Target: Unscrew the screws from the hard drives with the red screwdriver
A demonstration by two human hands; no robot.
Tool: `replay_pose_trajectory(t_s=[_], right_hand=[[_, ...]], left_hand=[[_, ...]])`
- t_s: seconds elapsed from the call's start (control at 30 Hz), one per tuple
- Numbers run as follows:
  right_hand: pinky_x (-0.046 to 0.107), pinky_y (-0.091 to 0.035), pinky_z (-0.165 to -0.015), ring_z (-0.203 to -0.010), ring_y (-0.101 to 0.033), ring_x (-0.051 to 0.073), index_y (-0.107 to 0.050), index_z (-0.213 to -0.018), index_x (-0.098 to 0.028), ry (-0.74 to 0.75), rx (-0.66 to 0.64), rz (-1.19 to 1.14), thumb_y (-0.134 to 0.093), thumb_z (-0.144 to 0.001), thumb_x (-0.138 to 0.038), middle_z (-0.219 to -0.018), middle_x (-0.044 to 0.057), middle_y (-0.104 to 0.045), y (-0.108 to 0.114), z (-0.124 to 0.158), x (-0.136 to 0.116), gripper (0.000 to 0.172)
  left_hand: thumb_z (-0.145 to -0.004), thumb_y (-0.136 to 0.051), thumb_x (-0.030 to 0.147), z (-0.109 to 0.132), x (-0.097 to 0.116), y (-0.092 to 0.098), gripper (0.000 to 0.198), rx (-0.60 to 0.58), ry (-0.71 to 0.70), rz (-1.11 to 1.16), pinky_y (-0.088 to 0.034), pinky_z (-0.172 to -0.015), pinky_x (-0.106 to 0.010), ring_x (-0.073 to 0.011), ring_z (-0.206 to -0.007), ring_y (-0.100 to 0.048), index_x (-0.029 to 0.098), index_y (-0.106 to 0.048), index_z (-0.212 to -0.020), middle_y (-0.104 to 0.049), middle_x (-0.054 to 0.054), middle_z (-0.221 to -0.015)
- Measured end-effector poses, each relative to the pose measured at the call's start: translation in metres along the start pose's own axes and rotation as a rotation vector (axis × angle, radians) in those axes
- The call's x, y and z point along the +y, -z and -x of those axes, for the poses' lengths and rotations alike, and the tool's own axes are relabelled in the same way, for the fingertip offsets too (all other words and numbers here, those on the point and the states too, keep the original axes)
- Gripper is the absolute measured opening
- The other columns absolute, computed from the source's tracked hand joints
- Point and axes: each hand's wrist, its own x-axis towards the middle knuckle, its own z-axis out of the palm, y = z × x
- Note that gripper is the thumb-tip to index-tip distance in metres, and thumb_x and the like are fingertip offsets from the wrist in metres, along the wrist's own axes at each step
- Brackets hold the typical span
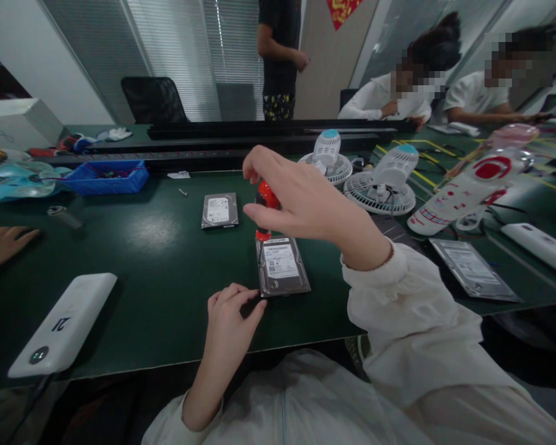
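A hard drive (285, 269) with a white label lies flat near the table's front edge. My left hand (229, 315) has its thumb and fingers closed at the drive's near left corner, steadying it. Above the drive, my right hand (301, 198) curls loosely around a red and black screwdriver (262, 234), thumb and index finger apart on either side of its handle. The screwdriver stands nearly upright, its shaft pointing down at the drive's left edge; the tip is too small to make out. A second hard drive (219, 210) lies farther back to the left.
A white power bank (65, 324) and another person's hand (4, 244) are at left. Behind are a blue tray (106, 177) and black rails (269, 133). Rightward stand white fans (382, 185), a bottle (463, 191), another hard drive (472, 269) and a second power bank (540, 247).
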Motion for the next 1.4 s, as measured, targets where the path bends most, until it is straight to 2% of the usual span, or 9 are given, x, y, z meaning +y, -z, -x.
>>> replay_pose_trajectory(t_s=[0.1, 0.2, 0.43, 0.6, 0.7, 0.9, 1.1, 1.2, 1.4], right_hand=[[0.031, -0.044, -0.08, -0.089, -0.052, 0.014, -0.044, -0.124, -0.015, 0.167, 0.004, -0.162, -0.04, -0.101, -0.02, -0.123, 0.008, -0.055, 0.0, 0.002, 0.004, 0.024], [0.031, -0.043, -0.084, -0.088, -0.051, 0.012, -0.041, -0.124, -0.015, 0.171, -0.035, -0.21, -0.041, -0.1, -0.016, -0.115, 0.004, -0.055, 0.0, 0.001, 0.005, 0.024], [0.029, -0.034, -0.075, -0.078, -0.05, 0.014, -0.051, -0.108, -0.019, 0.033, -0.041, -0.022, -0.049, -0.107, -0.05, -0.09, -0.001, -0.056, 0.0, -0.002, 0.001, 0.031], [0.03, -0.042, -0.081, -0.093, -0.054, 0.015, -0.048, -0.115, -0.017, 0.159, -0.071, -0.151, -0.044, -0.1, -0.023, -0.113, 0.005, -0.057, 0.007, 0.002, 0.0, 0.017], [0.029, -0.041, -0.078, -0.083, -0.052, 0.012, -0.046, -0.119, -0.016, 0.186, -0.083, -0.185, -0.045, -0.096, -0.018, -0.106, 0.002, -0.057, 0.008, 0.002, 0.0, 0.023], [0.031, -0.037, -0.076, -0.076, -0.053, 0.016, -0.051, -0.121, -0.017, -0.053, -0.04, 0.053, -0.049, -0.107, -0.049, -0.087, -0.001, -0.059, 0.004, 0.001, -0.001, 0.035], [0.033, -0.042, -0.081, -0.093, -0.057, 0.018, -0.044, -0.13, -0.014, 0.079, -0.106, -0.106, -0.043, -0.098, -0.026, -0.124, 0.01, -0.061, 0.009, 0.003, 0.006, 0.034], [0.032, -0.04, -0.078, -0.085, -0.054, 0.015, -0.042, -0.129, -0.014, 0.101, -0.129, -0.112, -0.046, -0.096, -0.025, -0.112, 0.005, -0.06, 0.008, 0.002, 0.006, 0.035], [0.03, -0.029, -0.07, -0.071, -0.048, 0.015, -0.054, -0.116, -0.017, -0.069, -0.058, 0.063, -0.046, -0.107, -0.053, -0.084, -0.001, -0.058, 0.006, 0.001, 0.001, 0.039]], left_hand=[[-0.094, -0.076, 0.023, 0.0, 0.0, 0.0, 0.009, -0.007, 0.001, 0.002, -0.048, -0.097, -0.048, -0.0248, -0.093, -0.074, 0.024, -0.083, -0.1, -0.076, -0.001, -0.098], [-0.095, -0.076, 0.023, 0.0, 0.0, 0.001, 0.008, -0.016, 0.003, 0.01, -0.047, -0.097, -0.048, -0.0249, -0.094, -0.074, 0.024, -0.082, -0.1, -0.076, -0.001, -0.097], [-0.094, -0.076, 0.025, 0.001, 0.0, -0.001, 0.009, 0.003, -0.002, 0.009, -0.049, -0.096, -0.047, -0.0246, -0.093, -0.074, 0.024, -0.083, -0.1, -0.076, -0.001, -0.098], [-0.094, -0.076, 0.023, 0.001, 0.0, 0.0, 0.009, -0.01, 0.01, 0.0, -0.047, -0.097, -0.048, -0.0244, -0.093, -0.074, 0.025, -0.083, -0.1, -0.076, -0.001, -0.098], [-0.094, -0.077, 0.023, 0.0, -0.001, 0.0, 0.008, -0.012, 0.016, 0.001, -0.046, -0.097, -0.048, -0.0246, -0.094, -0.074, 0.024, -0.083, -0.099, -0.076, -0.001, -0.097], [-0.094, -0.077, 0.022, 0.0, 0.0, 0.0, 0.009, -0.005, 0.011, 0.009, -0.046, -0.097, -0.048, -0.0248, -0.095, -0.074, 0.025, -0.083, -0.1, -0.076, 0.0, -0.098], [-0.094, -0.076, 0.024, 0.0, 0.0, 0.0, 0.009, -0.002, 0.005, 0.013, -0.049, -0.094, -0.046, -0.0244, -0.093, -0.073, 0.024, -0.083, -0.099, -0.076, -0.001, -0.097], [-0.093, -0.076, 0.023, 0.0, 0.001, 0.0, 0.009, 0.002, 0.009, -0.001, -0.048, -0.095, -0.046, -0.0248, -0.093, -0.074, 0.025, -0.083, -0.098, -0.076, -0.001, -0.096], [-0.093, -0.076, 0.022, 0.0, 0.002, 0.001, 0.009, -0.014, 0.021, 0.007, -0.047, -0.097, -0.048, -0.0245, -0.095, -0.074, 0.026, -0.083, -0.099, -0.076, -0.001, -0.098]])
